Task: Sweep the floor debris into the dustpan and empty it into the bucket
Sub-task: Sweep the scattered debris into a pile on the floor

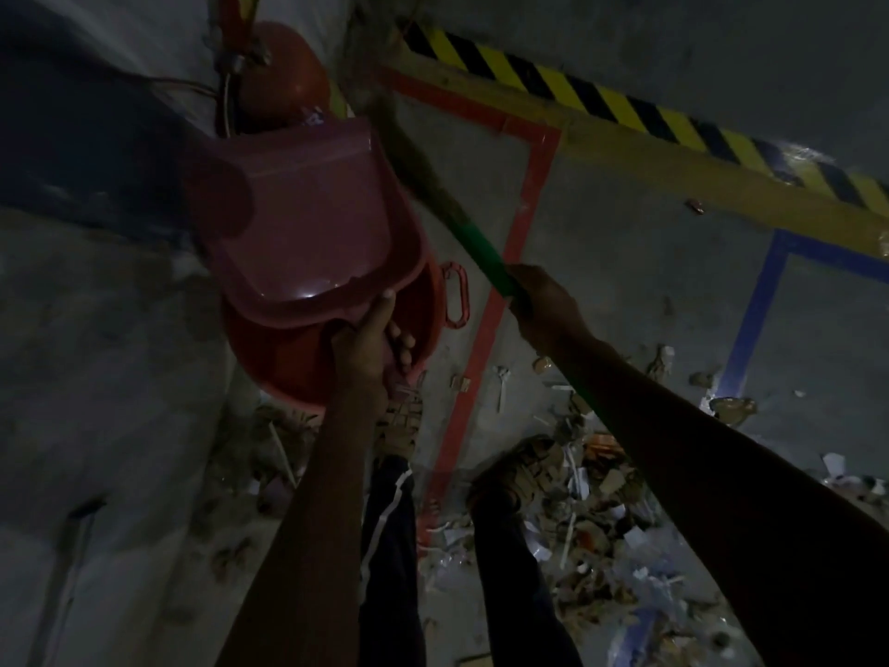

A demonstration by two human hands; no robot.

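Dustpan (308,219): pink plastic, smooth, semi-glossy, a light glint near its rear lip.
Bucket (288,358): red plastic, smooth, dull sheen; looped plastic handle (456,295) at the rim.
Broom (481,252): shaft sheathed in smooth green plastic; head of dry, coarse straw-like bristles (409,156).
Floor (625,291): grey concrete, matt, rough and mottled.
Floor tape (486,339): red and blue strips, flat, slightly worn.
Kerb (673,151): painted yellow, matt, with black-and-yellow hazard striping above.
Debris (591,512): torn paper and card scraps, crumpled clear plastic film, thin white plastic sticks.
Trousers (389,546): dark cloth, pale side stripe.
Sandals (399,416): woven straps; material unclear.
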